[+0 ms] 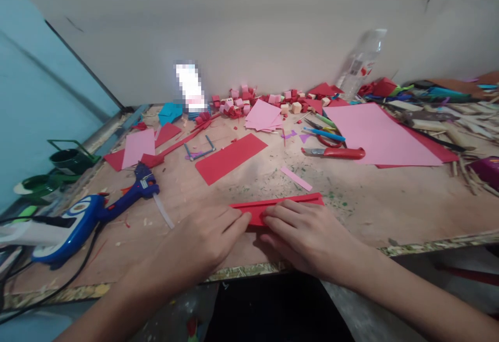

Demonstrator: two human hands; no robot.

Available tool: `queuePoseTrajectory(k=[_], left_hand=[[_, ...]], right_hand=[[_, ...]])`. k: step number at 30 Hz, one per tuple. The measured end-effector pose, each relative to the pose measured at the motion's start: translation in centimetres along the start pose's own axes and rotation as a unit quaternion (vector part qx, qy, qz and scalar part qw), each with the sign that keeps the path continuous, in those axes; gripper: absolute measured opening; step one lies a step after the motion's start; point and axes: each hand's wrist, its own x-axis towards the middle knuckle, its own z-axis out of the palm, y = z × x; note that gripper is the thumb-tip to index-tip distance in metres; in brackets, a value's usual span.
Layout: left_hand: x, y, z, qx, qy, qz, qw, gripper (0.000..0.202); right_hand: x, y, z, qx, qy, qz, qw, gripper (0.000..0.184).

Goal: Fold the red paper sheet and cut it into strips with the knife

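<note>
One folded red paper (256, 213) lies partly beneath left hand (212, 234) and right hand (307, 230) — both pinching it.

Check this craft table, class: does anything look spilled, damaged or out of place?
Yes: green specks are scattered on the tabletop around the narrow pink strip. They look odd, like spilled scraps or paint, though too small to identify.

A wooden table (390, 201) bears a flat red paper rectangle (231, 159). Left of this rectangle lies a blue glue gun (127, 200); right of it, a red-handled knife (345, 153); behind it, small red and pink cubes (236, 106).
</note>
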Motion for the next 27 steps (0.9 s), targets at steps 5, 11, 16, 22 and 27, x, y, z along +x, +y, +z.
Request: queuePoseTrajectory(k=[5,11,16,22,27], left_hand=[[1.4,1.4,-2.0,-0.092,0.079,-0.061,0.991,0.025],[2.2,2.7,-4.2,-0.186,0.146,-0.180,0.955,0.016],[2.8,3.5,-5.4,-0.229,0.162,-0.244,0.928,0.022],[2.4,3.9,-5.0,-0.331,0.188,-0.296,0.876,0.014],[0.6,5.0,-2.5,-0.548,0.237,-0.330,0.731,0.043]], right_hand=[[0.1,-0.3,-1.7,0.101,0.009,0.067,0.993,0.029],[1.6,-1.0,-6.4,0.220,-0.019,0.147,0.964,0.027],[2.6,-1.3,-9.0,0.249,-0.066,0.172,0.951,0.035],[2.7,-1.3,-9.5,0.342,-0.085,0.219,0.910,0.035],[1.9,-1.4,-8.8,0.430,0.020,0.311,0.848,0.033]])
